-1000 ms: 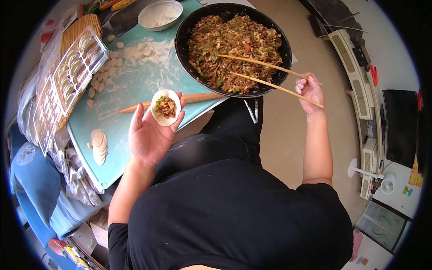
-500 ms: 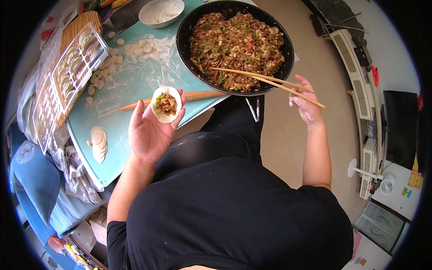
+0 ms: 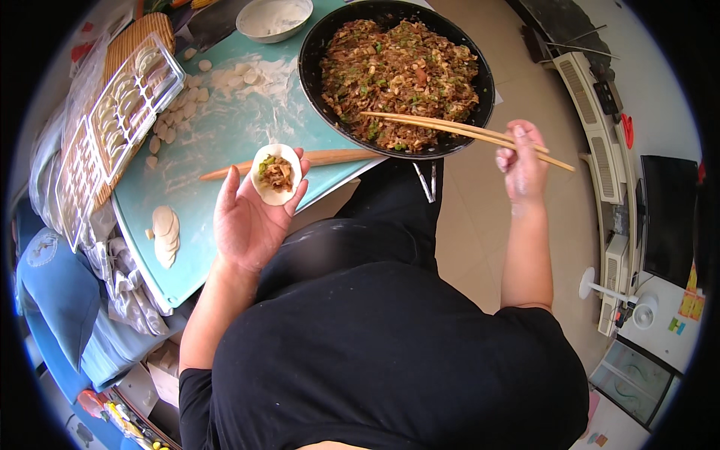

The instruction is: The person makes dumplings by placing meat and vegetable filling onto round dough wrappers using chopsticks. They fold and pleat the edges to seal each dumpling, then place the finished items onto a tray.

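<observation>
- Looks like the filling step, with a wrapper point(image 3: 279, 199) open and loaded but not folded; seems to call next for setting aside the chopsticks point(image 3: 450, 125) and pinching the edge together, without spilling.
- Across the left, a teal table mat point(image 3: 202, 217), streaked with flour.
- At the mat's far right corner, a large black pan point(image 3: 312, 90), holding a broad heap of brown filling point(image 3: 397, 75) flecked with green.
- Along the mat's left edge, a clear tray point(image 3: 178, 84) over a tan ribbed mat point(image 3: 142, 41), with folded dumplings point(image 3: 112, 124) in its compartments.
- Beside the pan, near the top, a pale bowl point(image 3: 262, 37) containing white flour.
- Lying behind the left hand point(image 3: 253, 229), a wooden rolling pin point(image 3: 337, 157).
- In that left hand, palm up and cupped, the wrapper, resting on the fingers with filling in its middle.
- In the right hand point(image 3: 523, 171), closed around them, the chopsticks, held close together with tips over the pan; cannot tell whether touching the filling.
- Near the mat's front left, overlapping flat dough rounds point(image 3: 166, 240).
- Farther back, small dough pieces point(image 3: 205, 65), scattered.
</observation>
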Available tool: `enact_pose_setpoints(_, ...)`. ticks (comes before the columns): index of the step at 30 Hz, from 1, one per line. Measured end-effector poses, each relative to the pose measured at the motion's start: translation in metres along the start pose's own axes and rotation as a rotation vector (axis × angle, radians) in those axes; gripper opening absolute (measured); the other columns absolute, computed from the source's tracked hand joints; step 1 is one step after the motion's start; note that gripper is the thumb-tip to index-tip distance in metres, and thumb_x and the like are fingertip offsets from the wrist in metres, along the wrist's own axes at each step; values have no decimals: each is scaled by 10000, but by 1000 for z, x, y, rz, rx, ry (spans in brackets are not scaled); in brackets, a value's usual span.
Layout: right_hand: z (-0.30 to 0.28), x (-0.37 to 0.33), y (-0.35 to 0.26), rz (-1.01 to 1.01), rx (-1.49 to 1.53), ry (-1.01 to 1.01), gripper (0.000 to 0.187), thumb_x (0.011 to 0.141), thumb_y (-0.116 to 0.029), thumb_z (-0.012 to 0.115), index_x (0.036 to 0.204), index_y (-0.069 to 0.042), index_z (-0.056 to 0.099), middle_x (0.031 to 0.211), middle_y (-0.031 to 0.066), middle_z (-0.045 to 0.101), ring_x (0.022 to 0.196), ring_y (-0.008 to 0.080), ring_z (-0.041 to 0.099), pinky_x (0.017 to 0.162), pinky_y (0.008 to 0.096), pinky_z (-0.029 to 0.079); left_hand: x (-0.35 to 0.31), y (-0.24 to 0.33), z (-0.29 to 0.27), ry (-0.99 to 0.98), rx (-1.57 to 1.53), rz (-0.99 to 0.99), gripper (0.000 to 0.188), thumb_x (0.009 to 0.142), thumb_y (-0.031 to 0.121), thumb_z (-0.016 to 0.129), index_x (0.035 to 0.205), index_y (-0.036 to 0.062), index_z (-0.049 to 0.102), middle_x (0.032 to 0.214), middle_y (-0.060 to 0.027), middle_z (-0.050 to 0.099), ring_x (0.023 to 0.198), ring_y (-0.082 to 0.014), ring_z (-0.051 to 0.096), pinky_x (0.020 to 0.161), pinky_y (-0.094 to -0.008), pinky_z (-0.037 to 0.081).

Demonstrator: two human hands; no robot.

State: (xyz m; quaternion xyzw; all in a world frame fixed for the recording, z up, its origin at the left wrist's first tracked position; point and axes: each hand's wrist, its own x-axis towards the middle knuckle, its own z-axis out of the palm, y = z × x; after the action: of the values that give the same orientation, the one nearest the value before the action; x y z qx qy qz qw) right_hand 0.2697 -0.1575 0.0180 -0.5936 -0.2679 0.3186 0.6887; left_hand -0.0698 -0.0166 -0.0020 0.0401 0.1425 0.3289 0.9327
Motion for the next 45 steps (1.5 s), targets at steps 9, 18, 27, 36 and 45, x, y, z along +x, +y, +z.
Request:
enact_pose_setpoints(9, 42, 11, -42, -240, -260, -180, 133, 864, -165, 594, 884, -35, 581, 714, -9, 527, 561, 31, 441, 472, 171, 360, 5, -8, -1, -13, -24, -53, 592, 930, 359, 419, 1328, -50, 262, 1363, -251, 314, 1253, -364, 359, 1015, -451, 368)
enact_pose_setpoints(18, 80, 34, -17, -197, -345, -448, 115, 868, -121, 585, 875, -13, 623, 835, 28, 575, 690, 100, 567, 609, 216, 507, 3, -3, -4, 13, 10, -53, 589, 935, 368, 398, 1327, -53, 269, 1360, -243, 331, 1240, -358, 379, 1005, -443, 382)
enact_pose_setpoints(27, 67, 25, 14, -183, -187, -361, 147, 895, -127, 550, 918, 19, 548, 800, 60, 573, 698, 131, 609, 646, 251, 543, 20, -16, -5, 84, 54, -133, 578, 942, 379, 370, 1318, -52, 289, 1332, -239, 371, 1231, -354, 391, 995, -431, 397)
enact_pose_setpoints(36, 59, 29, 24, -284, -96, -328, 123, 907, -105, 525, 874, 13, 523, 771, 54, 546, 664, 131, 601, 608, 254, 540, 29, -20, -6, 111, 90, -166, 571, 944, 386, 366, 1310, -47, 302, 1323, -238, 380, 1220, -358, 402, 980, -433, 412)
enact_pose_setpoints(45, 59, 22, 40, -296, -153, -326, 169, 937, -129, 455, 867, 21, 493, 787, 73, 492, 639, 186, 599, 596, 304, 537, 39, -32, -10, 144, 99, -236, 548, 925, 401, 408, 1286, -8, 356, 1304, -207, 422, 1198, -358, 426, 1003, -440, 374)
